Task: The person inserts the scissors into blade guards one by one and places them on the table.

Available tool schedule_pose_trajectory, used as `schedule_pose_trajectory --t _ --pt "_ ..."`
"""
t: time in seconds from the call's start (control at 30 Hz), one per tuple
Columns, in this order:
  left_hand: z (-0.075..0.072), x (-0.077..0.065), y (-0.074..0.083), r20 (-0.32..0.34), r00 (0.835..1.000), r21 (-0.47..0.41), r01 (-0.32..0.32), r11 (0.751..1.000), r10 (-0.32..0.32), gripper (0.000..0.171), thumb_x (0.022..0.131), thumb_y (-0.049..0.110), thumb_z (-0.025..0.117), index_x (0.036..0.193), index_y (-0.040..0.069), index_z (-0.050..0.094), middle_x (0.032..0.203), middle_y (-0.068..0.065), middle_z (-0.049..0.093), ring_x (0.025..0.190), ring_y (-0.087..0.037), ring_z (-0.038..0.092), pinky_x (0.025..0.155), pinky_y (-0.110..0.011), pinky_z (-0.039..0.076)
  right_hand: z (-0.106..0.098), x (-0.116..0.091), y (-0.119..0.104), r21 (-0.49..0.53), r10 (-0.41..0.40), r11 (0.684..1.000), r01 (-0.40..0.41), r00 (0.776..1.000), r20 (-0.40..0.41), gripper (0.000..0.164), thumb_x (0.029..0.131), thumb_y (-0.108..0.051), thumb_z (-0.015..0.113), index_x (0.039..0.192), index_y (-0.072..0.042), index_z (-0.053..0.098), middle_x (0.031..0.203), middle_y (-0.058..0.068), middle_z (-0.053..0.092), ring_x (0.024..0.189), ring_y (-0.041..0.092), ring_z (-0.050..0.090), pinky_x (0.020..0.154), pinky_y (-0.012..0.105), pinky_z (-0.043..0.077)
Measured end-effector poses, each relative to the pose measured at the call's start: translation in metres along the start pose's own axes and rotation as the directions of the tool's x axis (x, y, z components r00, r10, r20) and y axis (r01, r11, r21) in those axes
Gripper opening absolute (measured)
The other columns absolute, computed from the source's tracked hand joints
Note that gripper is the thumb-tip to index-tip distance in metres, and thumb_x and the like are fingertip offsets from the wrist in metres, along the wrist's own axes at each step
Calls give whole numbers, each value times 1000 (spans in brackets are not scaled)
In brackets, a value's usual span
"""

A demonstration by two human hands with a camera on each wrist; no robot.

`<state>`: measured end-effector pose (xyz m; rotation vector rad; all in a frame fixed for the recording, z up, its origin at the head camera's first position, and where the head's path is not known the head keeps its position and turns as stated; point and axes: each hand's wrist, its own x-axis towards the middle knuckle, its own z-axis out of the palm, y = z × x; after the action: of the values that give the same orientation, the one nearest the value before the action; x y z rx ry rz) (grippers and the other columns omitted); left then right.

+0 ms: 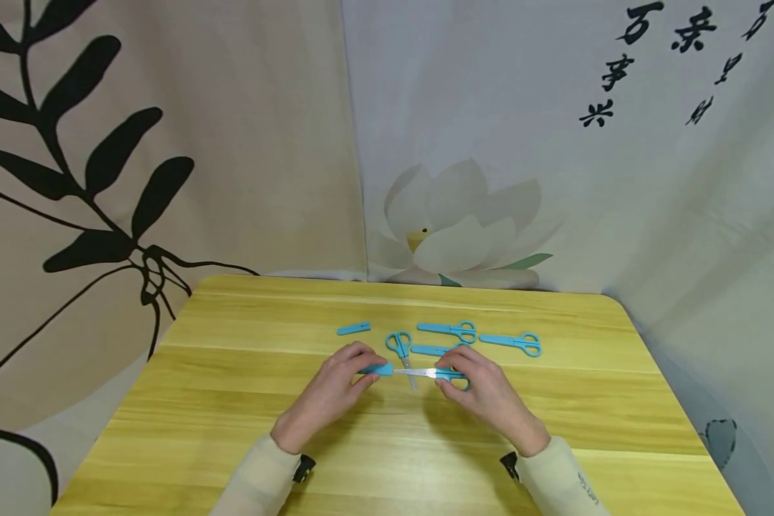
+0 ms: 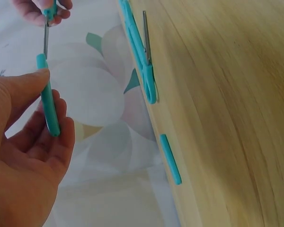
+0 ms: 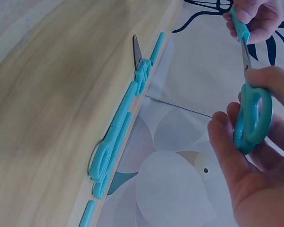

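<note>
Between thumb and fingers my left hand pinches a blue blade cover. My right hand grips a pair of scissors by its blue handles, the metal blades pointing left. The blade tips are right at the cover's mouth, with most of the blade length bare. Both are held above the table, in line with each other. Just behind them, an uncovered pair of scissors lies with its blades toward me. A loose blue cover lies behind my left hand.
On the wooden table, covered scissors lie at the back, with another covered pair to their right. A third covered pair is partly hidden by my right hand. A printed curtain hangs behind the table.
</note>
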<state>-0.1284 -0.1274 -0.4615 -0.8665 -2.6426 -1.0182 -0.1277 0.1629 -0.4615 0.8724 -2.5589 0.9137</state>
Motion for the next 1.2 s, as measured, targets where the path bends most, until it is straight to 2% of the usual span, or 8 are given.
schedule_pose_trajectory --t 0.47,0.83,1.2 --pt "4 2 2 -6 1000 37 -2 999 2 23 93 7 78 116 10 76 113 0 65 102 -18 63 84 -34 58 2 0 0 -7 10 1000 -10 1000 8 21 85 -13 87 101 -15 75 109 -6 67 95 12 68 81 34 60" --pt "12 6 5 -25 994 -11 -102 995 102 23 93 4 77 115 10 75 111 2 63 97 -13 62 79 -28 56 3 2 -2 -38 -9 999 10 1000 25 25 86 -15 87 107 -11 75 112 -1 69 96 15 70 80 32 61" --pt "17 9 10 -58 994 -15 -92 996 91 22 91 5 78 113 12 76 104 5 61 88 -9 56 72 -24 52 3 4 -2 -63 -62 996 62 998 6 19 87 -16 85 103 -11 76 109 -2 70 94 14 70 78 33 61"
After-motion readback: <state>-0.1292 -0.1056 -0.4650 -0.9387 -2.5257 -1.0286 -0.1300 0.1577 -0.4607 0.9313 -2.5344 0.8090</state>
